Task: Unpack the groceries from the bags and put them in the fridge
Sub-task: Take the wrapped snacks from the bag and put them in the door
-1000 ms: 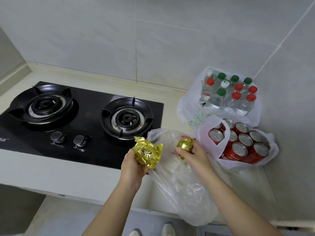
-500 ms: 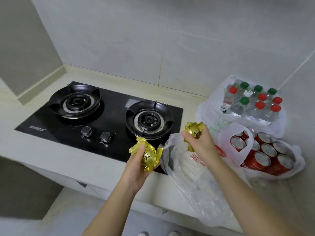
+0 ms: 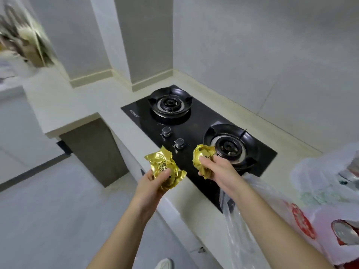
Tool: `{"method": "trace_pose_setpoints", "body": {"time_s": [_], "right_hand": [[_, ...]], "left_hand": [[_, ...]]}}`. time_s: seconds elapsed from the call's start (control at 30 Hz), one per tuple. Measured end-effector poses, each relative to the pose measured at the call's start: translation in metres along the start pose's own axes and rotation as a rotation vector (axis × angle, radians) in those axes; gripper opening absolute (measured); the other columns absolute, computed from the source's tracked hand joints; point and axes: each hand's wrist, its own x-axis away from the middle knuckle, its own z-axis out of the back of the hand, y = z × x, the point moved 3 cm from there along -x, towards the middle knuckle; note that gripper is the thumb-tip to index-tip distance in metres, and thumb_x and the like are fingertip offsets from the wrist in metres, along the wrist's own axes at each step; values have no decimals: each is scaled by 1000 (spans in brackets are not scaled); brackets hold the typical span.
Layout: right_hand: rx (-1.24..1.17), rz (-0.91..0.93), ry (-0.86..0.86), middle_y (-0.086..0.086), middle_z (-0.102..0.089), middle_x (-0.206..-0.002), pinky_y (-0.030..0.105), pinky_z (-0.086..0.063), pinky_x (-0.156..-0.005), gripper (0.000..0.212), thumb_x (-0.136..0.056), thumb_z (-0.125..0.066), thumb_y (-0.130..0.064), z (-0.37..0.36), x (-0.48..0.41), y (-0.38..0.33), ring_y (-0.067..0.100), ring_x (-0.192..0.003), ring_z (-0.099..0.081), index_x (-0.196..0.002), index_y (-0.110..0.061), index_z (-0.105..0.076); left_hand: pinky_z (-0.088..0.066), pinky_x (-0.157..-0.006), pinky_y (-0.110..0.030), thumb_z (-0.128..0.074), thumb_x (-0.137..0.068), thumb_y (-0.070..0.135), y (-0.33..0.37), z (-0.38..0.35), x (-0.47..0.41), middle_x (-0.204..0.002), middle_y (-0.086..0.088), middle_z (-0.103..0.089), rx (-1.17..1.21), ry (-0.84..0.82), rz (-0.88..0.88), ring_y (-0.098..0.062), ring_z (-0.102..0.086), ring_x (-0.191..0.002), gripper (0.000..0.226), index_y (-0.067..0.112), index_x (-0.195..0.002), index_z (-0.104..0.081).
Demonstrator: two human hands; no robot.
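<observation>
My left hand (image 3: pixel 155 183) grips a gold foil packet (image 3: pixel 165 167) in front of the counter's edge. My right hand (image 3: pixel 219 167) holds a second gold foil packet (image 3: pixel 202 158) over the front of the black gas hob (image 3: pixel 196 125). A clear plastic bag (image 3: pixel 239 230) hangs limp at the counter edge under my right forearm. At the right border a white bag (image 3: pixel 320 214) shows the top of a red can (image 3: pixel 345 232). Another white bag (image 3: pixel 318 171) lies behind it, its contents cut off. No fridge is in view.
The pale counter (image 3: pixel 64 105) runs left around a corner, with a blurred object (image 3: pixel 25 43) at its far left end. Two burners and two knobs (image 3: pixel 172 136) sit on the hob. Grey floor (image 3: pixel 48 210) lies at lower left, with a shoe (image 3: pixel 165 265) at the bottom.
The view has swung left, away from the bags. Both hands have come away from the clear bag, each keeping its gold packet, and now sit over the hob's front and counter edge.
</observation>
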Motion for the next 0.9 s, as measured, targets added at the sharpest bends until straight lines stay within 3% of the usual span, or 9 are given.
{"method": "trace_pose_setpoints", "body": {"time_s": [0.1,0.2,0.37,0.53,0.67,0.8,0.9], "right_hand": [[72,-6,-116,6,-75,-99,29,-55,-79,24,-88,-69,-25,-31,-6,3,16,-86,-69,-107,-9,-69],[147,-11,-226,6,-75,-97,24,-54,-69,22,-85,-73,-23,-67,-7,5,15,-86,-71,-103,-12,-68],[230,22,-410,3,-73,-94,21,-56,-70,19,-84,-74,-21,-134,8,7,14,-85,-70,-100,-13,-66],[311,55,-598,0,-72,-102,32,-54,-89,30,-82,-75,-32,-203,31,10,15,-97,-68,-107,-18,-65],[323,74,-743,-2,-73,-103,29,-55,-86,24,-85,-72,-32,-261,63,10,12,-97,-69,-106,-21,-65],[328,101,-854,0,-73,-104,34,-54,-90,32,-84,-73,-31,-321,100,16,16,-100,-69,-111,-18,-65],[343,124,-913,0,-72,-105,23,-53,-76,32,-85,-72,-31,-369,136,19,14,-97,-69,-113,-19,-63]], "left_hand": [[-51,-94,-40,-74,-77,24,0,24,29,-109,-12,-71,9,165,-74,-28,-67,-105,46,5,-117,-61],[-55,-79,-28,-66,-84,15,2,47,61,-96,-3,-75,41,324,-130,-17,-71,-91,26,11,-109,-63],[-55,-82,-30,-71,-72,23,6,86,119,-99,-8,-73,87,532,-222,-20,-70,-93,47,6,-114,-61],[-55,-83,-31,-69,-78,18,11,122,177,-100,-7,-74,138,680,-301,-22,-69,-97,36,9,-112,-62],[-54,-88,-34,-72,-72,24,18,153,229,-104,-7,-73,157,784,-361,-21,-69,-100,47,10,-116,-61],[-54,-84,-32,-68,-84,16,27,188,286,-103,-6,-73,152,868,-414,-20,-70,-97,31,11,-113,-62],[-54,-85,-33,-70,-79,19,38,217,333,-103,-8,-73,141,909,-467,-22,-69,-98,36,10,-113,-62]]}}
